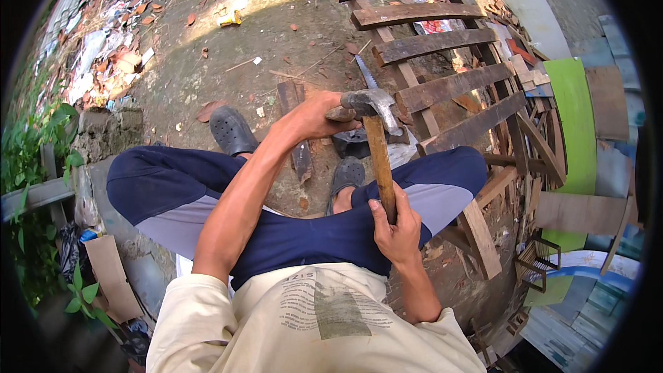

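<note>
A claw hammer is held slantwise above my lap, its worn metal head (368, 101) up and its wooden handle (380, 159) running down toward me. My right hand (399, 226) is closed round the lower end of the handle, thumb along its side. My left hand (315, 116) reaches across and is closed at the left side of the hammer's head; its fingertips are partly hidden. Just beyond the head, a saw blade (364, 71) with a toothed edge points away. Beneath the hammer is a black object (352, 144), largely covered, its kind unclear.
A slatted wooden frame (442, 48) stretches along the right. A short dark plank (298, 155) lies between my feet in grey clogs (233, 130). Leaves and litter (103, 62) cover the ground at far left. A green panel (573, 124) and scrap boards stand at right.
</note>
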`<state>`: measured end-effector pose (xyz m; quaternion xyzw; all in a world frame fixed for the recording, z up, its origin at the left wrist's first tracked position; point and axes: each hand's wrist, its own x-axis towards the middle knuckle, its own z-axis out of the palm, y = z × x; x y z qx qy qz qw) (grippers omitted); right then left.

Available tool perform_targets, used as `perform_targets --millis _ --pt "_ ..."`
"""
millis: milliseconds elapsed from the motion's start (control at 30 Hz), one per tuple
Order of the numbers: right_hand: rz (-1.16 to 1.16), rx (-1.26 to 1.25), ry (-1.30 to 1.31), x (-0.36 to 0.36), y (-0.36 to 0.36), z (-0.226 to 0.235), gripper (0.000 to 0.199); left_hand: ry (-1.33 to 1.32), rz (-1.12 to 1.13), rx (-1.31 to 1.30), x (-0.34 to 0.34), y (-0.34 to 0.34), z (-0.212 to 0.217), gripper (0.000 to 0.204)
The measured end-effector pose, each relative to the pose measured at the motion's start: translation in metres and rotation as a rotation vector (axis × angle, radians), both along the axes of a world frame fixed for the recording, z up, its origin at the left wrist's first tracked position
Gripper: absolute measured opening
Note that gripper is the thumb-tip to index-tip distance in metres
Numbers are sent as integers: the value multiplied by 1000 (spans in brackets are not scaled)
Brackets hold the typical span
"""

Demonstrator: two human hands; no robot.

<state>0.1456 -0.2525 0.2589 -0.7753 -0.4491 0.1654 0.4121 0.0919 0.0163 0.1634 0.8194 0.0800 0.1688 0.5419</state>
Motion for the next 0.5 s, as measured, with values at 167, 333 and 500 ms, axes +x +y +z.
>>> perform_targets --millis 167,333,500 --pt "-42 59 41 -9 -11 -2 36 39 -36 -51 -1 0 9 25" --pt "30 0 -16 -7 -11 -1 35 4 -24 39 -9 -4 -1 25" --pt "-21 10 10 -7 -14 -9 33 30 -6 -71 -10 5 -2 25"
